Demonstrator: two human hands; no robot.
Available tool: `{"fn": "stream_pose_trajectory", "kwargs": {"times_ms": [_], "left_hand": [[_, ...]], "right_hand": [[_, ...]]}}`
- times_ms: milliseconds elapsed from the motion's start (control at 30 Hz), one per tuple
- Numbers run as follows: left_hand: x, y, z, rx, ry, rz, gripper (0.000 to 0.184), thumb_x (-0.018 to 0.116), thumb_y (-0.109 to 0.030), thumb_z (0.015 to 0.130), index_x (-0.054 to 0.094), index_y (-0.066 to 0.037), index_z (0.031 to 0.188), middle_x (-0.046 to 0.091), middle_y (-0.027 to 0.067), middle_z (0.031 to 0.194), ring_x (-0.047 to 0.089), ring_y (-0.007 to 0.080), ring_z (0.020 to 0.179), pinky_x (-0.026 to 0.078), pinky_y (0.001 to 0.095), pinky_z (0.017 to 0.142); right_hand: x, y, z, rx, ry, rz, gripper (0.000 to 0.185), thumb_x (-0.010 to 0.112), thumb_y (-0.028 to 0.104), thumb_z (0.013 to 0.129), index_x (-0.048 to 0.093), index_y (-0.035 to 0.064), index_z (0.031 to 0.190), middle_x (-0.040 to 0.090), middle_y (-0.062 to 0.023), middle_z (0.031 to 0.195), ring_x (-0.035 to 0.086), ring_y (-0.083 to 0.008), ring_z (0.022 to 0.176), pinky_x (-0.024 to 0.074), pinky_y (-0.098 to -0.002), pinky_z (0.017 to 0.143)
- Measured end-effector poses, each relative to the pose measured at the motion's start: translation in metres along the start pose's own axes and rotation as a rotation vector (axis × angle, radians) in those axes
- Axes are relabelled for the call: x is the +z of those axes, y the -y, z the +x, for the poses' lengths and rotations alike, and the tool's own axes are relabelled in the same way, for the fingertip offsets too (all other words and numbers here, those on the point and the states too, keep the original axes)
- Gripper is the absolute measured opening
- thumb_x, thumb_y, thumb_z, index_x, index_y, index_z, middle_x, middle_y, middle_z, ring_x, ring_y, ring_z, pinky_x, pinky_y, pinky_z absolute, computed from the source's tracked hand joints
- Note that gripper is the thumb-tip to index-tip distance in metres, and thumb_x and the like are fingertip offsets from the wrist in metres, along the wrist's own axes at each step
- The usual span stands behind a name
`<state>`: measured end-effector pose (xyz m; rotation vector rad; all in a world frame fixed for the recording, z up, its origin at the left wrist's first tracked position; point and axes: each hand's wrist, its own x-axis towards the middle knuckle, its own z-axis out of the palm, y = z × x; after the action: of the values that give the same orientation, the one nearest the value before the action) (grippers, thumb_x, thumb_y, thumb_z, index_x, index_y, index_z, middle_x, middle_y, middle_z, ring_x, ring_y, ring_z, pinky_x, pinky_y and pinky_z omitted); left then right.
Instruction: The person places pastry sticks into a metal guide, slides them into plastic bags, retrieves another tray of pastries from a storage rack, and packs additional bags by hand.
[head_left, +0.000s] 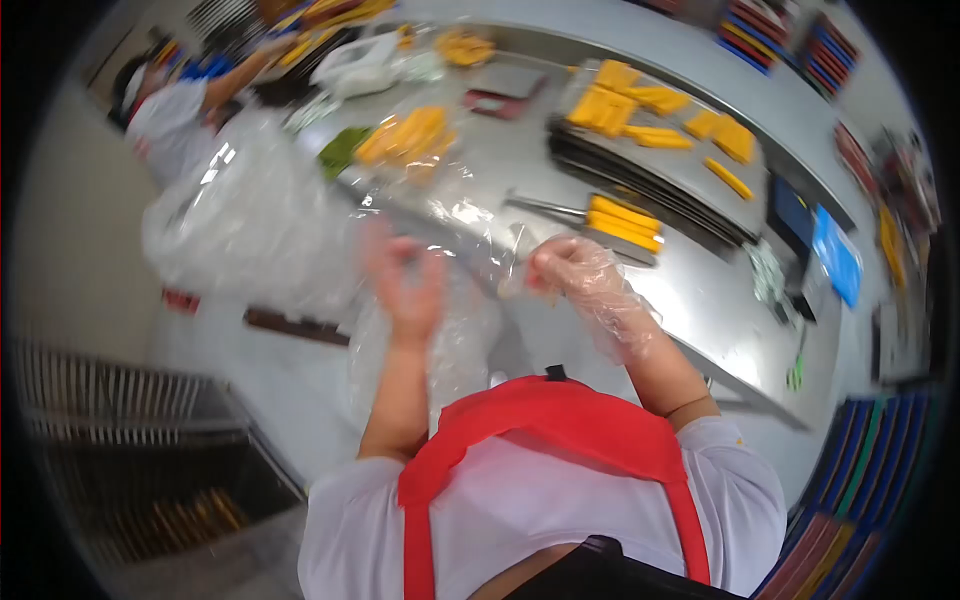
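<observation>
My right hand [578, 272] wears a thin clear plastic glove [625, 310] that reaches past the wrist. Its fingers are closed in a pinch, with a wisp of clear film by the fingertips; what they hold is not plain. Smeared by motion, my left hand [405, 275] is raised beside a large clear plastic bag [265, 215]. No glove can be made out on it, and its finger positions are blurred. Just beyond my right hand, yellow bars [622, 222] lie on a flat metal tool with a handle [545, 207].
Stacked dark trays [640, 185] with yellow pieces on top [605, 105] stand on the steel table [735, 325]. More yellow pieces [410, 140] lie in clear plastic by something green [343, 150]. A co-worker [180, 125] is at the far left. A rack [140, 450] stands lower left.
</observation>
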<state>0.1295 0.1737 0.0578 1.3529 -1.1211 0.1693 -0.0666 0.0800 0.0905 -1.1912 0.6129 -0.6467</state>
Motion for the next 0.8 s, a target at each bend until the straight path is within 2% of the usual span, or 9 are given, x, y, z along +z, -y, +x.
{"fn": "stream_pose_trajectory", "kwargs": {"times_ms": [67, 100, 167, 200, 367, 467, 600, 700, 800], "left_hand": [[-0.011, 0.011, 0.018, -0.311, -0.275, -0.064, 0.048, 0.049, -0.014, 0.087, 0.032, -0.008, 0.131, 0.046, 0.0144, 0.115, 0.046, 0.0262, 0.103, 0.043, 0.0280, 0.081], [-0.006, 0.015, 0.023, -0.309, -0.231, -0.095, 0.048, 0.049, -0.014, 0.087, 0.032, -0.008, 0.131, 0.046, 0.0144, 0.115, 0.046, 0.0262, 0.103, 0.043, 0.0280, 0.081], [0.004, 0.017, 0.023, -0.940, 0.285, -1.110, 0.038, 0.043, -0.020, 0.090, 0.039, -0.007, 0.125, 0.046, 0.0108, 0.117, 0.050, 0.0247, 0.100, 0.041, 0.0357, 0.085], [0.019, 0.010, 0.014, -1.036, 0.431, -1.091, 0.043, 0.041, -0.026, 0.091, 0.034, -0.009, 0.130, 0.050, 0.0106, 0.116, 0.051, 0.0255, 0.102, 0.044, 0.0388, 0.084], [0.061, 0.005, -0.022, -1.012, 0.475, -1.269, 0.043, 0.050, -0.014, 0.085, 0.037, -0.010, 0.126, 0.057, 0.0110, 0.102, 0.058, 0.0247, 0.090, 0.049, 0.0331, 0.074], [0.077, -0.004, -0.041, -1.144, 0.520, -1.030, 0.035, 0.057, 0.009, 0.071, 0.046, -0.009, 0.098, 0.057, 0.0092, 0.085, 0.060, 0.0180, 0.072, 0.048, 0.0219, 0.058], [0.075, -0.003, -0.068, -1.139, 0.580, -0.862, 0.027, 0.057, 0.008, 0.071, 0.048, -0.008, 0.089, 0.058, 0.0101, 0.085, 0.059, 0.0169, 0.071, 0.046, 0.0220, 0.058], [0.056, -0.009, -0.068, -1.040, 0.578, -0.795, 0.024, 0.055, 0.009, 0.072, 0.053, -0.005, 0.090, 0.058, 0.0090, 0.090, 0.058, 0.0144, 0.072, 0.044, 0.0212, 0.058], [0.034, -0.035, -0.026, -0.722, 0.861, -0.477, 0.032, 0.051, 0.008, 0.072, 0.058, -0.002, 0.101, 0.060, 0.0067, 0.097, 0.054, 0.0096, 0.072, 0.043, 0.0201, 0.061]], "right_hand": [[-0.038, 0.013, -0.024, 0.028, 0.017, -0.041, 0.026, 0.064, 0.029, 0.078, 0.061, 0.0027, 0.077, 0.059, -0.0045, 0.071, 0.054, -0.0127, 0.067, 0.0422, -0.0258, 0.062], [-0.054, 0.017, -0.034, 0.085, 0.118, -0.088, 0.026, 0.065, 0.029, 0.078, 0.061, 0.0027, 0.075, 0.059, -0.0043, 0.070, 0.054, -0.0123, 0.067, 0.0421, -0.0256, 0.063], [-0.074, 0.020, -0.054, 0.084, 0.109, -0.068, 0.025, 0.066, 0.027, 0.077, 0.061, 0.0029, 0.075, 0.059, -0.0042, 0.070, 0.054, -0.0121, 0.067, 0.0420, -0.0255, 0.063], [-0.079, 0.022, -0.065, 0.097, 0.041, -0.098, 0.023, 0.066, 0.026, 0.077, 0.061, 0.0031, 0.075, 0.060, -0.0043, 0.070, 0.054, -0.0118, 0.067, 0.0419, -0.0252, 0.063], [-0.119, 0.012, -0.106, 0.134, -0.151, -0.077, 0.023, 0.063, 0.024, 0.077, 0.062, 0.0008, 0.079, 0.059, -0.0047, 0.072, 0.054, -0.0127, 0.068, 0.0421, -0.0255, 0.065], [-0.143, 0.006, -0.125, 0.088, -0.129, -0.067, 0.019, 0.064, 0.021, 0.078, 0.060, 0.0028, 0.075, 0.060, -0.0049, 0.072, 0.055, -0.0121, 0.067, 0.0422, -0.0252, 0.063], [-0.165, 0.007, -0.131, 0.035, -0.235, -0.169, 0.020, 0.062, 0.022, 0.080, 0.060, 0.0034, 0.075, 0.057, -0.0034, 0.069, 0.052, -0.0111, 0.065, 0.0407, -0.0249, 0.061], [-0.156, 0.002, -0.126, 0.156, -0.334, -0.181, 0.020, 0.059, 0.023, 0.081, 0.060, 0.0034, 0.079, 0.055, -0.0020, 0.070, 0.050, -0.0107, 0.066, 0.0399, -0.0247, 0.064], [-0.143, -0.012, -0.112, 0.302, -0.428, -0.091, 0.021, 0.057, 0.024, 0.081, 0.059, 0.0037, 0.087, 0.055, -0.0012, 0.072, 0.050, -0.0111, 0.069, 0.0401, -0.0248, 0.068]]}}
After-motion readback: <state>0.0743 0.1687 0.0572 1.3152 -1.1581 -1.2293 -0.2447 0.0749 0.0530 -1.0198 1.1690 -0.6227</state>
